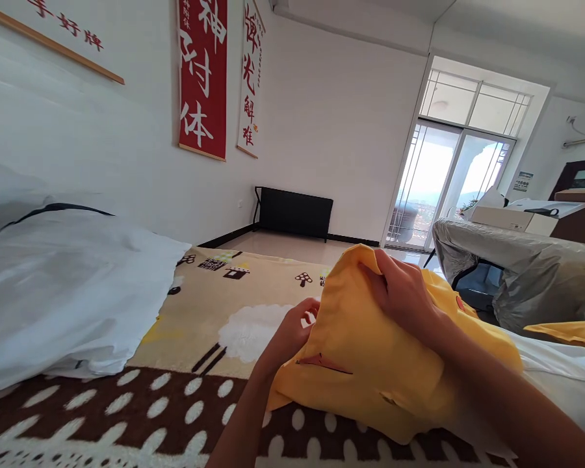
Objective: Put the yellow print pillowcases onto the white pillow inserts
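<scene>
Yellow fabric [370, 364] with small red and dark printed marks rises in a raised fold at the centre. My right hand [402, 286] is closed on its top edge, thumb pressed into the fold. On the fabric's left edge, my left hand [295, 325] has its fingers curled; part of them is hidden behind the cloth. The fabric lies over a patterned blanket [199, 351], beige with a brown, white-spotted border. White cloth [560, 370] shows beneath and right of the yellow fabric.
White cloth [78, 286] with a black strip lies at the left. Another yellow piece [570, 331] is at the right edge. Beyond stand a plastic-covered table [521, 253] bearing a white box [511, 220], a black folded panel [295, 211] by the wall, and a glass door [448, 175].
</scene>
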Tool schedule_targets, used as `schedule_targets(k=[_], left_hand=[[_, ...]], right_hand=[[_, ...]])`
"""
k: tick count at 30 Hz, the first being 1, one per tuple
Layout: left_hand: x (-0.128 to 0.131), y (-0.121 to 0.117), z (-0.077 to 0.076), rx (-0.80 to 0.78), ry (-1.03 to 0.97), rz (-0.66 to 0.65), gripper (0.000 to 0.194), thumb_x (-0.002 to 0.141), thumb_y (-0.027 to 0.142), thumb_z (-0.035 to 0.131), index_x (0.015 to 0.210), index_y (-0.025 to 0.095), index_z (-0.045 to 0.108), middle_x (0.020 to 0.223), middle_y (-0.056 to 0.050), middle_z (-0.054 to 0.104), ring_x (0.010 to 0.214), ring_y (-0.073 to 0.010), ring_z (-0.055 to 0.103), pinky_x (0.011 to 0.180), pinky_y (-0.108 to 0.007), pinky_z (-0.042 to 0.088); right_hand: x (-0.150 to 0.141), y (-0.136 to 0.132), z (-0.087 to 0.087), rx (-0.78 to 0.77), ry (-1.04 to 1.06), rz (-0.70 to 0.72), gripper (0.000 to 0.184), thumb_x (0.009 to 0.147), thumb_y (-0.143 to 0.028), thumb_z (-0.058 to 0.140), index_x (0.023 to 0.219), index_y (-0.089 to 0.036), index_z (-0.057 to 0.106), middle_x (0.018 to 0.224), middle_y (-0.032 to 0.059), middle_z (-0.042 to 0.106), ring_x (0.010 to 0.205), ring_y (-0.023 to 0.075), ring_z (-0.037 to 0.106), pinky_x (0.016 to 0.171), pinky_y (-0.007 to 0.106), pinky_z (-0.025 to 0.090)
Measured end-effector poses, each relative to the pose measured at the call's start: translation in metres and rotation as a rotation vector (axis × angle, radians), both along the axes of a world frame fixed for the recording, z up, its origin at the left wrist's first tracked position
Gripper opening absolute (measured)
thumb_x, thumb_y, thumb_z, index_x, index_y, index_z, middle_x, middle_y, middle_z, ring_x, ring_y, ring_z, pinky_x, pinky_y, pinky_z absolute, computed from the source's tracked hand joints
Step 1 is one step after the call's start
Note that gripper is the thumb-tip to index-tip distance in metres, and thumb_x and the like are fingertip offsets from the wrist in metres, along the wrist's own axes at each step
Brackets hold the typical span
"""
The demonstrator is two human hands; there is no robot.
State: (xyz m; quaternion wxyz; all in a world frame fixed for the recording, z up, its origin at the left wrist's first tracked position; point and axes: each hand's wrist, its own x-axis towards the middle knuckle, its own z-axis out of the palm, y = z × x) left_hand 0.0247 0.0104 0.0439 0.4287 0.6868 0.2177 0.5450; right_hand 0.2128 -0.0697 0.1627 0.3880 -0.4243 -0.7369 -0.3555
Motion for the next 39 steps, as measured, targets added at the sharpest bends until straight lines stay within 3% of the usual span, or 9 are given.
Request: schedule_targets(k=[4,8,11,16,22,26,30,34,39], left_hand=[[-0.009,-0.011,0.010,0.128,-0.113,0.036,0.030,0.090,0.040,0.047,0.088,0.016,0.064,0.085,-0.007,0.062,0.082,-0.0185,0.053,0.077,-0.029,0.042],[-0.008,-0.030,0.022,0.267,0.049,0.075,0.032,0.080,0.041,0.063,0.102,0.017,0.062,0.098,-0.007,0.064,0.090,-0.0217,0.054,0.081,-0.031,0.041],[0.001,-0.039,0.028,0.188,0.195,0.143,0.034,0.078,0.040,0.067,0.102,0.017,0.060,0.099,-0.008,0.067,0.090,-0.0236,0.058,0.079,-0.032,0.044],[0.016,-0.049,0.031,0.092,0.168,0.103,0.029,0.074,0.040,0.069,0.090,0.017,0.063,0.089,-0.007,0.070,0.082,-0.0258,0.062,0.070,-0.033,0.046],[0.036,-0.055,0.024,0.101,0.141,0.397,0.020,0.073,0.035,0.068,0.064,0.019,0.059,0.064,-0.004,0.062,0.065,-0.0226,0.057,0.059,-0.030,0.039],[0.035,-0.039,0.015,0.096,-0.048,0.497,0.010,0.068,0.026,0.070,0.073,0.020,0.064,0.071,-0.003,0.066,0.073,-0.0233,0.058,0.063,-0.030,0.041],[0.020,-0.018,0.013,-0.124,-0.182,0.372,0.021,0.062,0.030,0.075,0.074,0.017,0.065,0.073,-0.001,0.066,0.072,-0.0205,0.057,0.061,-0.028,0.043],[0.010,-0.006,0.010,-0.243,-0.243,0.246,0.033,0.066,0.042,0.075,0.080,0.013,0.064,0.078,-0.003,0.065,0.074,-0.0195,0.057,0.061,-0.027,0.044],[0.002,-0.021,0.020,-0.025,-0.230,0.299,0.034,0.074,0.040,0.070,0.097,0.017,0.058,0.095,-0.004,0.063,0.089,-0.0206,0.058,0.072,-0.026,0.047]], right_hand=[[-0.003,0.003,0.005,-0.031,0.059,-0.031,0.017,0.091,-0.031,0.043,0.077,-0.024,0.048,0.051,-0.0049,0.044,0.044,0.0136,0.035,0.048,0.022,0.024],[-0.004,0.003,0.008,-0.029,0.062,-0.058,0.016,0.091,-0.031,0.042,0.078,-0.023,0.048,0.052,-0.0043,0.047,0.044,0.0140,0.035,0.048,0.022,0.022],[-0.005,0.003,0.008,0.010,0.033,-0.049,0.014,0.090,-0.027,0.042,0.078,-0.023,0.049,0.051,-0.0044,0.047,0.043,0.0136,0.035,0.048,0.023,0.022],[-0.009,0.009,0.003,0.137,-0.063,-0.066,0.017,0.088,-0.018,0.042,0.073,-0.021,0.047,0.053,-0.0029,0.049,0.047,0.0133,0.039,0.051,0.024,0.022],[-0.028,0.009,0.001,0.175,-0.227,-0.017,0.019,0.089,-0.011,0.041,0.073,-0.020,0.047,0.055,-0.0024,0.052,0.049,0.0118,0.041,0.053,0.026,0.022],[-0.043,0.002,0.000,0.239,-0.374,0.082,0.021,0.091,-0.009,0.040,0.076,-0.018,0.051,0.056,-0.0026,0.051,0.051,0.0117,0.041,0.053,0.027,0.023],[-0.041,0.010,-0.001,0.209,-0.384,0.091,0.018,0.092,-0.011,0.042,0.080,-0.018,0.053,0.058,-0.0023,0.052,0.053,0.0123,0.042,0.055,0.028,0.023],[-0.034,0.024,0.000,0.008,-0.311,0.042,0.016,0.094,-0.022,0.047,0.080,-0.018,0.053,0.067,0.0006,0.059,0.060,0.0139,0.047,0.062,0.028,0.027],[-0.033,0.026,-0.005,-0.073,-0.303,0.022,0.017,0.089,-0.012,0.045,0.075,-0.019,0.052,0.064,-0.0011,0.054,0.057,0.0127,0.044,0.060,0.027,0.025]])
